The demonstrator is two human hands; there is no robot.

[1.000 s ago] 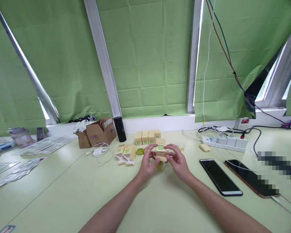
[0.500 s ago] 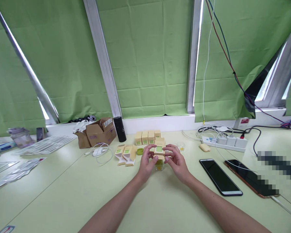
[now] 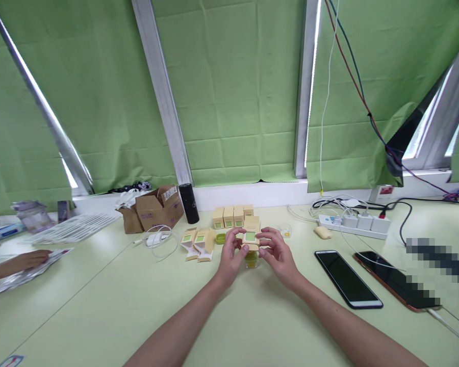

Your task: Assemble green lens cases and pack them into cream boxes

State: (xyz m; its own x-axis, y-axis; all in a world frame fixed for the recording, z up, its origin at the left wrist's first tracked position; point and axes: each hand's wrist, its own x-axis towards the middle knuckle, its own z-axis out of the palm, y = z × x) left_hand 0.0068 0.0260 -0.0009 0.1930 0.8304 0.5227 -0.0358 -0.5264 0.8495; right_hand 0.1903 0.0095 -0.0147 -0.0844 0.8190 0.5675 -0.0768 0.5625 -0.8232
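Now small box (image 3: 251, 234) sits between left hand (image 3: 231, 257) and right hand (image 3: 277, 255), both pinching it lightly by sides. Clear tub (image 3: 251, 261) shows just below, on counter (image 3: 252, 326); whether box touches tub, cannot tell. Change: flap (image 3: 251, 246) at box's near end, agape second ago, now appears folded in. Meaning, as judgement: box looks nearer closed, though hands hide edges. Also new: another person's hand (image 3: 32, 259), far left over plastic packets (image 3: 26, 279), well apart from box.
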